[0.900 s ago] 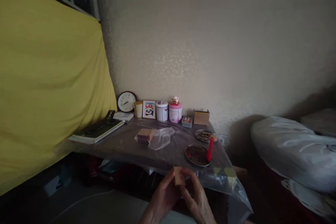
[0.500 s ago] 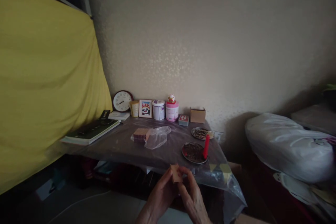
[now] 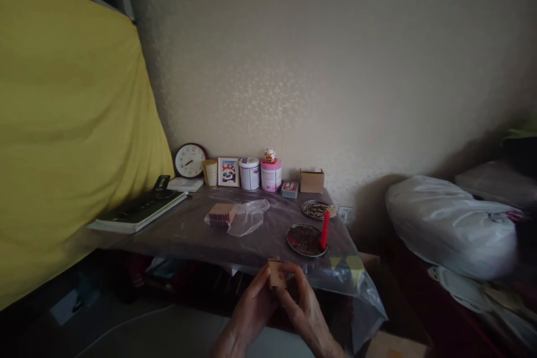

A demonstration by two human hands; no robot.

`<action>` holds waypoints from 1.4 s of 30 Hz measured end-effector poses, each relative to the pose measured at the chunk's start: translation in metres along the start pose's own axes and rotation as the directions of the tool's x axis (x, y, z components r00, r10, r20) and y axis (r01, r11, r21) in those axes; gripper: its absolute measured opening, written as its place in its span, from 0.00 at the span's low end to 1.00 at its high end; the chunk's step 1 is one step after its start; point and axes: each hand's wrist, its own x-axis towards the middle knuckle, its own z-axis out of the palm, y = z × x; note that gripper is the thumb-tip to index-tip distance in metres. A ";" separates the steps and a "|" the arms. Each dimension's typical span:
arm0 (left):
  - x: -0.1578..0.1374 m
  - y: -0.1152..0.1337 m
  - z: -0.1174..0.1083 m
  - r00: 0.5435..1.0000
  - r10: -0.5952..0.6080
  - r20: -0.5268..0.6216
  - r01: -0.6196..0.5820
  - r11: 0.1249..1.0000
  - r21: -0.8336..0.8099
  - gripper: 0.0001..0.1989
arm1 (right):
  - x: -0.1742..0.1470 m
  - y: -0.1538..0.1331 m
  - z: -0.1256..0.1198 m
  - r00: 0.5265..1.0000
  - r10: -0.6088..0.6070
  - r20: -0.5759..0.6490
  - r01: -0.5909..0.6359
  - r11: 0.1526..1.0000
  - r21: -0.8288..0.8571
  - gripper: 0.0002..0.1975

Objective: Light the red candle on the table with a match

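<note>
Left hand (image 3: 251,313) and right hand (image 3: 304,310) pinch 1 small tan cardboard box (image 3: 275,274) between fingertips, raised before the plastic-covered table (image 3: 193,235) for close handling.

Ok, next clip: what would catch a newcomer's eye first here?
Probably the big yellow fabric sheet filling the left side. Then the upright red candle on the round dark metal plate on the plastic-covered table, and low centre, both hands pinching a small tan block.
</note>
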 end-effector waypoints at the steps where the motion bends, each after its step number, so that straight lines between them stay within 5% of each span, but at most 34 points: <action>1: -0.001 0.002 0.001 1.000 0.003 -0.014 -0.003 1.000 0.003 0.16 | 0.002 0.000 -0.004 0.999 0.023 0.048 -0.025 0.999 0.039 0.19; 5: -0.004 0.004 0.000 0.995 -0.050 -0.086 0.052 0.998 0.019 0.13 | 0.011 0.006 -0.018 0.977 0.145 0.158 -0.176 0.963 0.203 0.19; 20: -0.006 0.000 -0.001 0.968 -0.208 -0.143 0.225 0.967 0.118 0.14 | 0.019 0.022 -0.023 0.958 0.250 0.143 -0.283 0.908 0.308 0.20; 28: -0.008 0.001 -0.002 0.955 -0.271 -0.116 0.282 0.955 0.095 0.16 | 0.021 0.026 -0.030 0.975 0.222 0.016 -0.222 0.961 0.164 0.17; 42: -0.005 -0.004 -0.004 0.937 -0.123 -0.328 0.220 0.935 0.277 0.16 | 0.014 0.017 -0.033 0.987 0.127 0.095 -0.100 0.963 -0.251 0.09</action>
